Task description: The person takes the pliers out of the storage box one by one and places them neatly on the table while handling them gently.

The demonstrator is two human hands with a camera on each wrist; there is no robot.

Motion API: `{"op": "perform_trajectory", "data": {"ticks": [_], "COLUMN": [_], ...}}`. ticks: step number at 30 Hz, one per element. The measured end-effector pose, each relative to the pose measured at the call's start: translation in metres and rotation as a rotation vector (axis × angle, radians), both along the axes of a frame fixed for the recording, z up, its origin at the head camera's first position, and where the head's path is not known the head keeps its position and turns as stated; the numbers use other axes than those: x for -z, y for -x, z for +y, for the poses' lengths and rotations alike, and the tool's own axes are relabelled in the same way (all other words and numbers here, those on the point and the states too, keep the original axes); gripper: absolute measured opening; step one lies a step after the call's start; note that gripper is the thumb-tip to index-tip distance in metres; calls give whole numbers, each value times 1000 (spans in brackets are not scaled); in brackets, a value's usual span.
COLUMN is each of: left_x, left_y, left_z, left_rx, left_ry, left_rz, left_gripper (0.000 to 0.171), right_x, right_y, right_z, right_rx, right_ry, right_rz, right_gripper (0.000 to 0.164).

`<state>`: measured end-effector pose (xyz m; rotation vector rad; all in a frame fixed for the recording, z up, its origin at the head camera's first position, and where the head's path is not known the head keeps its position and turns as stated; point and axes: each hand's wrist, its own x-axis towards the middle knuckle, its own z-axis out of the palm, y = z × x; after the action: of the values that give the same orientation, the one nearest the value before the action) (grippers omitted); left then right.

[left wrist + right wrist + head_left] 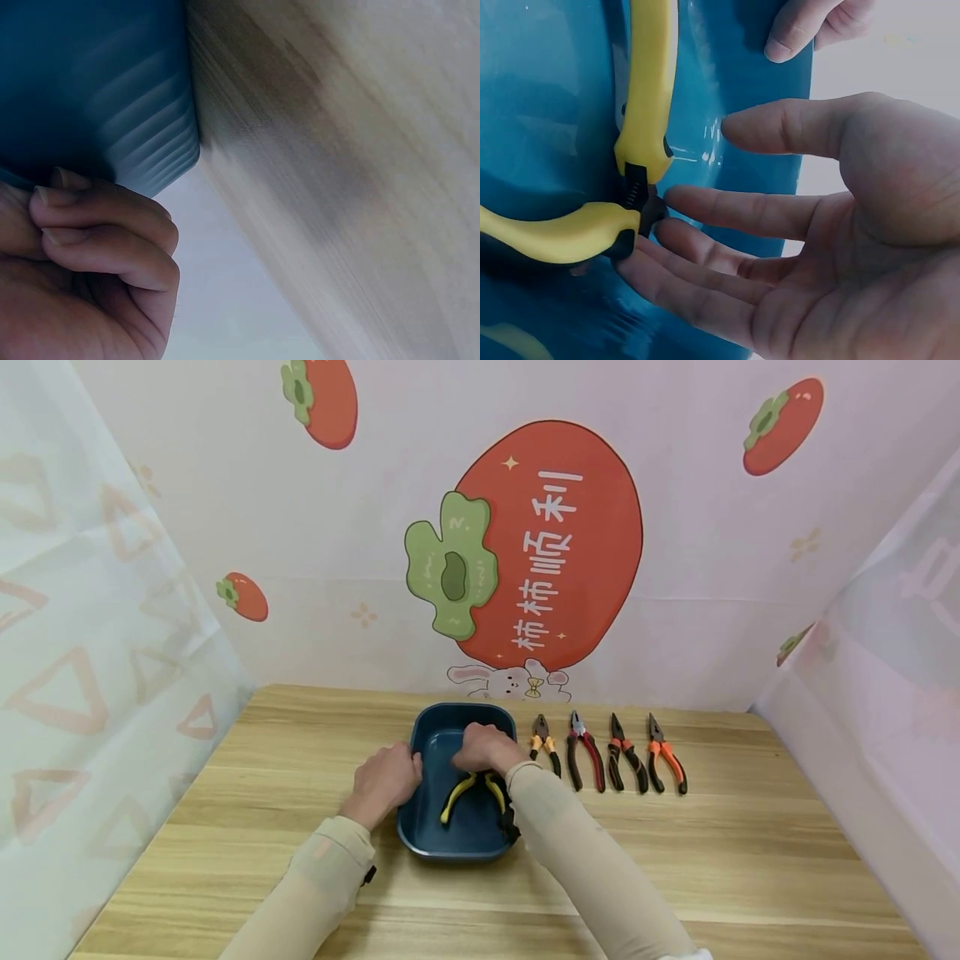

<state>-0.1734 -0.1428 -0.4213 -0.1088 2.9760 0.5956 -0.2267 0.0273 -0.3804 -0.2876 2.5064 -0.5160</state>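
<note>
A deep blue rectangular tray [427,843] sits on the wooden table. My left hand [386,782] grips its left rim, the thumb over the edge and the fingers [112,214] curled against the outside wall. Inside the tray lie pliers with yellow and black handles [651,82], spread apart and pointing toward me in the head view. My right hand [802,240] reaches into the tray with fingers extended. Its fingertips touch or nearly touch the pliers' head, while the thumb stays apart from them. The pliers' jaws are mostly hidden by the hand.
Right of the tray, several pliers lie in a row: yellow-black [545,745], red-black [587,752], black with orange trim [627,753] and orange-black [666,755]. Behind the wooden table [750,827] hangs a printed cloth [675,643].
</note>
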Motion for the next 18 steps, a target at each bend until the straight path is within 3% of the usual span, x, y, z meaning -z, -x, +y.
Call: {"op": "perform_trajectory", "data": {"ticks": [7, 15, 18], "left_x": [2, 2, 2], "left_y": [0, 0, 0], "left_z": [1, 0, 0], "left_rx": [4, 1, -2], "left_ry": [-8, -7, -10], "left_rz": [1, 1, 2], "left_gripper": [31, 31, 31], "right_x": [4, 6, 6], "right_y": [3, 3, 3], "right_z": [0, -1, -2], "right_rx": [33, 55, 74], "right_ry": [56, 28, 3], "right_rz": [38, 118, 133], "right_gripper": [17, 42, 43]}}
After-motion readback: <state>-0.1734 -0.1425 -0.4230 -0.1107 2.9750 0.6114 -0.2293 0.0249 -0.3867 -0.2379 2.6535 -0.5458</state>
